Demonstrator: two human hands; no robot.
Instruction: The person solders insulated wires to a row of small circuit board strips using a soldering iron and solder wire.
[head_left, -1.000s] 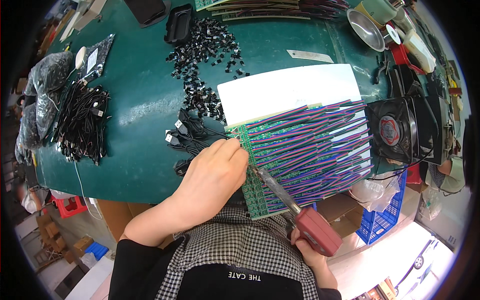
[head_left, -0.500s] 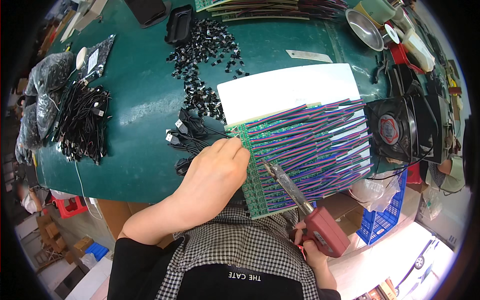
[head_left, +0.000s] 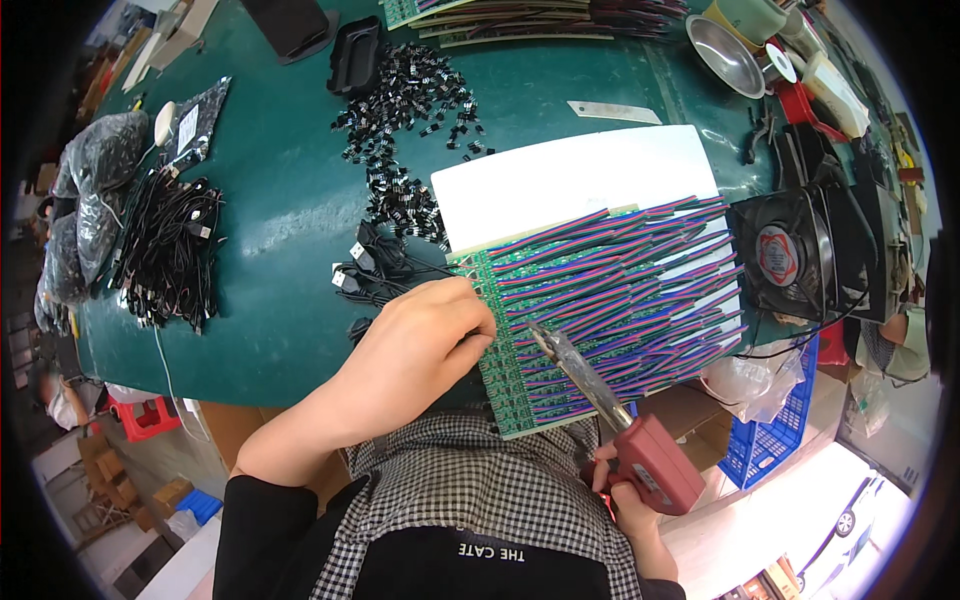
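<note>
Soldering iron (head_left: 655,465), clasped in right hand (head_left: 630,507), now farther from left hand (head_left: 415,338) (grip unclear)

Bare left hand (head_left: 425,335) curls at the nine o'clock edge of a green rectangular circuit-board panel (head_left: 512,395); fingertips unclear. Right hand (head_left: 632,508) grips a dark-red-handled metal soldering iron (head_left: 655,465), tip toward eleven, above thin multicoloured wires (head_left: 620,270). From panel: black square-framed fan (head_left: 780,255), three o'clock; black cable pile (head_left: 168,250), nine.
</note>
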